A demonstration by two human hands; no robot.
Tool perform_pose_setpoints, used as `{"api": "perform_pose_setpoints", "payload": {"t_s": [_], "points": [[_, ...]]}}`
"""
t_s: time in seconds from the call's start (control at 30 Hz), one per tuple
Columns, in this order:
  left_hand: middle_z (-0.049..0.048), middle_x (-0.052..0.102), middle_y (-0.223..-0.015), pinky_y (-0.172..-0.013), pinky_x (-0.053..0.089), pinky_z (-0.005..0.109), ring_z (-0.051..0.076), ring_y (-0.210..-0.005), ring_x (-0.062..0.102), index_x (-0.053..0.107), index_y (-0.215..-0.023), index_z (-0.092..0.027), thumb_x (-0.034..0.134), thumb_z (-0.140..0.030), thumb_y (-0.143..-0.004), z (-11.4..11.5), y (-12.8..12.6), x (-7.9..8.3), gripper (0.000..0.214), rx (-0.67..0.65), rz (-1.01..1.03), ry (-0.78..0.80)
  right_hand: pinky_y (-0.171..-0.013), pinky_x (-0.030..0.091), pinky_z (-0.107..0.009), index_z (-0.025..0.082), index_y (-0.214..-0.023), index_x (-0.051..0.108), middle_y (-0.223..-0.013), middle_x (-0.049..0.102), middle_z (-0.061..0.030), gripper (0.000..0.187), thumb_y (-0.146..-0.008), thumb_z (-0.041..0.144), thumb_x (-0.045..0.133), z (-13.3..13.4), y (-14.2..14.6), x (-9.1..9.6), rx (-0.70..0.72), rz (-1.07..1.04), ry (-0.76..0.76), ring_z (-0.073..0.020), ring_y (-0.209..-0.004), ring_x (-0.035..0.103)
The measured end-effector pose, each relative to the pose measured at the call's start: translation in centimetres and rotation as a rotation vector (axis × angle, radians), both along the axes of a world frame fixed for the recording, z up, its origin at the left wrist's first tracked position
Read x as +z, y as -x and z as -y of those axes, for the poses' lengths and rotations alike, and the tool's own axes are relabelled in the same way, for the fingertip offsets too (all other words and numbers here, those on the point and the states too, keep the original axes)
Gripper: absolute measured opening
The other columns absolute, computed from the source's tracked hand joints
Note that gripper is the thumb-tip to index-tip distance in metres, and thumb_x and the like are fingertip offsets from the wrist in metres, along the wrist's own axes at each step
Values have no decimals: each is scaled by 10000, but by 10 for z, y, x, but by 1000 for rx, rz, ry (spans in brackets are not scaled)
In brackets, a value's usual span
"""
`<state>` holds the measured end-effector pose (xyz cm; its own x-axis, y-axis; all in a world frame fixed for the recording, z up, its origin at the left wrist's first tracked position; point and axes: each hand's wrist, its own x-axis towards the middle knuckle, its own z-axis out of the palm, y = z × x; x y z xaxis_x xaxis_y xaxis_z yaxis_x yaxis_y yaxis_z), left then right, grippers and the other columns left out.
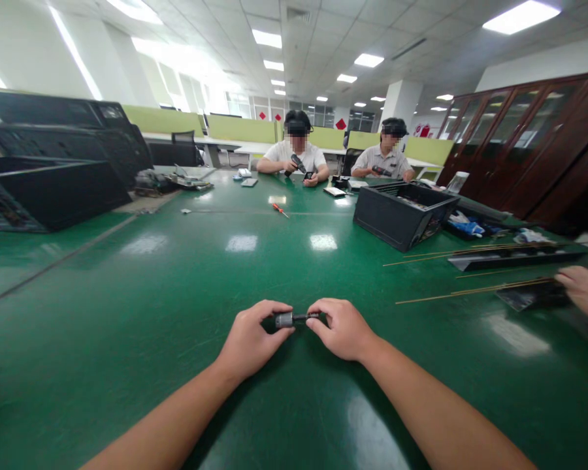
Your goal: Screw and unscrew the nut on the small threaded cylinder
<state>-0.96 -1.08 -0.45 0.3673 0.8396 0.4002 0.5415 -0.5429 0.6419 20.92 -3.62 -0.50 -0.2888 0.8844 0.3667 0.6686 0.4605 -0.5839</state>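
Just above the green table (210,287), in front of me, is a small part with a grey cylinder (285,320) and a thin dark shaft (300,317). My left hand (251,339) holds the cylinder end between thumb and fingers. The tip of the shaft is pinched by my right hand (342,330), whose fingers hide its very end. The part lies roughly level, pointing left to right. Its exact kind is too small to make out.
A black computer case (402,212) stands right of centre, with thin rods (431,300) and metal channels nearby. At the right edge is another person's hand (581,287). An orange screwdriver (279,209) lies ahead. Two people sit opposite; black cases (78,192) stand left.
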Motion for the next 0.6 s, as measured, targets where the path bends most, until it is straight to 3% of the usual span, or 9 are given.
{"api": "perform_pose_setpoints", "payload": {"t_s": [0.6], "points": [[0, 711, -960, -825, 511, 312, 179, -890, 660, 682, -1007, -242, 712, -229, -770, -3, 3, -2, 239, -1, 24, -73, -751, 425, -276, 210, -938, 697, -892, 715, -19, 121, -881, 270, 609, -3, -2, 0, -28, -11, 14, -171, -821, 642]]}}
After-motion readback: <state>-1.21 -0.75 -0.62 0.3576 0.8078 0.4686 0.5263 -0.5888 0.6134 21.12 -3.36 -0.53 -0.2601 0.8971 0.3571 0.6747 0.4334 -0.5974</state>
